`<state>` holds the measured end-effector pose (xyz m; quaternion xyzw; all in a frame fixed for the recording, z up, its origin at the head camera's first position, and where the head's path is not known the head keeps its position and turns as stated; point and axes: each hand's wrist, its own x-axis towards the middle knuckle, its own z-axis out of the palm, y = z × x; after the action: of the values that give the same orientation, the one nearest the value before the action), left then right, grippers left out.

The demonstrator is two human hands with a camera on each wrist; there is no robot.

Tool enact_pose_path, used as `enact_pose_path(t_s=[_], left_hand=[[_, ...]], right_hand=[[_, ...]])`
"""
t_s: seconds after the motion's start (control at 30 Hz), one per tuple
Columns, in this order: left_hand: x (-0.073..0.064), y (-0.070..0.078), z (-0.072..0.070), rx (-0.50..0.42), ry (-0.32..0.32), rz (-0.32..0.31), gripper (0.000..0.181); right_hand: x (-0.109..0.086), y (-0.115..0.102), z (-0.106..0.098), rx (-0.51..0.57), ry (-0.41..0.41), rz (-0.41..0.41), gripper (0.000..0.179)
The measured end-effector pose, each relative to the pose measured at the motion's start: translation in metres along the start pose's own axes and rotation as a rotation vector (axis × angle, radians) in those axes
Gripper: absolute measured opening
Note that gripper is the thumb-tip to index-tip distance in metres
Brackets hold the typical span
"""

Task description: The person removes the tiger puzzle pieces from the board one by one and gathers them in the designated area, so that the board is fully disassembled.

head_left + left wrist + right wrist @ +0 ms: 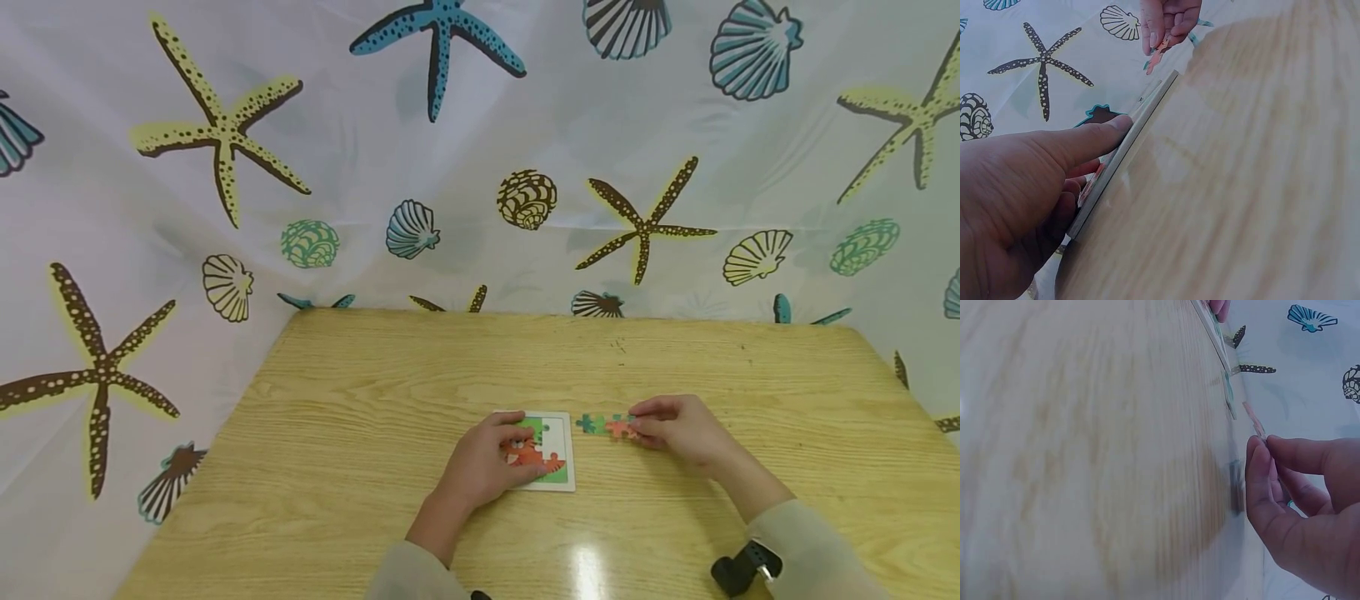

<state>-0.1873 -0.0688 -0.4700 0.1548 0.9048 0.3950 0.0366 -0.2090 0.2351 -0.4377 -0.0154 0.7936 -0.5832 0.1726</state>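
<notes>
A white cloth (465, 158) printed with starfish and shells hangs behind a wooden table (420, 358). The left hand (480, 462) rests relaxed over the left part of a puzzle board (572, 462), partly filled, lying flat on the table. To its right, the right hand (686, 429) pinches an orange puzzle piece (617, 427) between thumb and fingers, raised above the tabletop. A green piece (592, 425) lies just beside the board.
</notes>
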Motion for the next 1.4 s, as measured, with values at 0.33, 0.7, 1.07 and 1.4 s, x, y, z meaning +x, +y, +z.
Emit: enact_pose_path(t_s=[0.33, 0.7, 1.07, 1.4], left_hand=[[-0.0016, 0.0023, 0.0007, 0.0, -0.013, -0.008, 0.052], [-0.001, 0.0016, 0.0008, 0.015, -0.01, -0.005, 0.056], [-0.0004, 0.0016, -0.0004, 0.019, -0.015, -0.006, 0.056], [-0.0005, 0.0011, -0.001, 0.021, -0.013, 0.003, 0.057]], right_hand=[[0.0015, 0.0077, -0.0068, -0.029, 0.029, 0.042, 0.034], [0.0027, 0.0069, -0.0089, -0.053, 0.06, 0.06, 0.035], [0.0056, 0.0039, -0.003, -0.191, 0.13, 0.034, 0.03], [0.0049, 0.0003, -0.0007, -0.311, 0.157, 0.001, 0.026]])
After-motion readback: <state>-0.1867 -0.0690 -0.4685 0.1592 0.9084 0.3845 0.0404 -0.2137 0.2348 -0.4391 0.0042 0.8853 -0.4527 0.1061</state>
